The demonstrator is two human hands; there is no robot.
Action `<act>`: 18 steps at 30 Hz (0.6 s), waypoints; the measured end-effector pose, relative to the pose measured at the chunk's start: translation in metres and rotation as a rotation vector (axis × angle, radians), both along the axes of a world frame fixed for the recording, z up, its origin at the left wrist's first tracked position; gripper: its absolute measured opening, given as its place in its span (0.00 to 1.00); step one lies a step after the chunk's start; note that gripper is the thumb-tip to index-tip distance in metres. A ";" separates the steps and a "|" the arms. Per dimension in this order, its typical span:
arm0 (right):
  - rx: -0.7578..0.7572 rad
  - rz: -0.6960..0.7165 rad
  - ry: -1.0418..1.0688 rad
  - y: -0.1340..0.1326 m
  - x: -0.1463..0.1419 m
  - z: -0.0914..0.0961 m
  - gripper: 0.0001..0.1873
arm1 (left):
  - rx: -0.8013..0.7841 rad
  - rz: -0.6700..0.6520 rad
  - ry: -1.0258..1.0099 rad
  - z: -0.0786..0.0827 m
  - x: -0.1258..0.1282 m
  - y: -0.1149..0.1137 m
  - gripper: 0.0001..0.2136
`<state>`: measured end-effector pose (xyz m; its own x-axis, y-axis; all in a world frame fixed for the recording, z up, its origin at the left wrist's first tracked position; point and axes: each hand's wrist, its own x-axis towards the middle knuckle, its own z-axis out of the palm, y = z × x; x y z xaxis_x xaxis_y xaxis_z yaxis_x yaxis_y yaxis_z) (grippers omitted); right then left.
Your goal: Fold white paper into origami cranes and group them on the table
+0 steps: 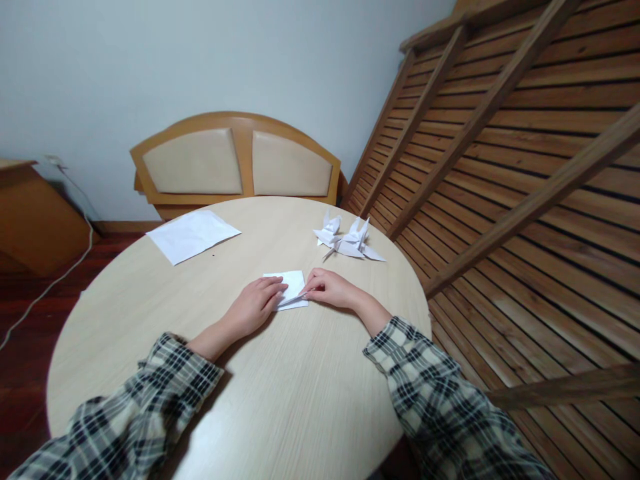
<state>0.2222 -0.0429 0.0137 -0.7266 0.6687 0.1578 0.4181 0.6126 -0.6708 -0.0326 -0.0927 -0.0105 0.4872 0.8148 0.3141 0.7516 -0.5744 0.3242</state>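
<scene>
On the table (300, 387), right fingers (320, 275) pinch the folded paper (294, 280), partly hidden beneath outstretched left fingers (273, 288).

The round, pale worktop (300, 387) carries a white sheet (194, 235), a small folded paper (293, 278) and some paper cranes (353, 245).

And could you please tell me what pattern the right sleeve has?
The right sleeve is black-and-cream plaid, seen best in the head view.
</scene>
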 end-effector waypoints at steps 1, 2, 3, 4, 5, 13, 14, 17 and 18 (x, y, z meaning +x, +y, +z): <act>-0.001 -0.002 -0.002 0.000 0.000 0.001 0.06 | 0.003 -0.003 -0.006 0.000 0.000 0.000 0.18; -0.002 -0.003 -0.006 -0.001 0.000 0.002 0.06 | 0.006 -0.008 -0.008 0.000 -0.001 0.001 0.17; -0.001 -0.003 -0.009 -0.001 0.000 0.003 0.07 | 0.007 -0.012 -0.009 0.000 -0.001 0.001 0.17; 0.003 -0.002 -0.012 -0.002 -0.001 0.004 0.08 | 0.005 -0.016 -0.009 0.000 -0.002 0.001 0.17; 0.010 0.001 -0.014 -0.002 -0.001 0.005 0.08 | 0.000 -0.018 -0.009 0.001 -0.002 0.001 0.16; 0.083 -0.040 -0.013 0.001 -0.001 0.003 0.10 | -0.028 -0.034 0.003 0.009 -0.002 -0.002 0.16; 0.090 -0.054 -0.012 0.001 -0.001 0.002 0.10 | -0.031 -0.042 0.004 0.010 -0.002 -0.003 0.16; 0.110 -0.091 -0.022 0.002 -0.001 0.001 0.10 | -0.041 -0.077 0.025 0.013 -0.001 -0.005 0.17; 0.115 -0.103 -0.030 0.002 -0.001 0.001 0.10 | -0.042 -0.086 0.033 0.014 -0.001 -0.005 0.17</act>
<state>0.2215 -0.0406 0.0147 -0.6608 0.7185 0.2172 0.5013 0.6378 -0.5848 -0.0333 -0.0981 0.0036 0.5658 0.7814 0.2631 0.7107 -0.6240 0.3248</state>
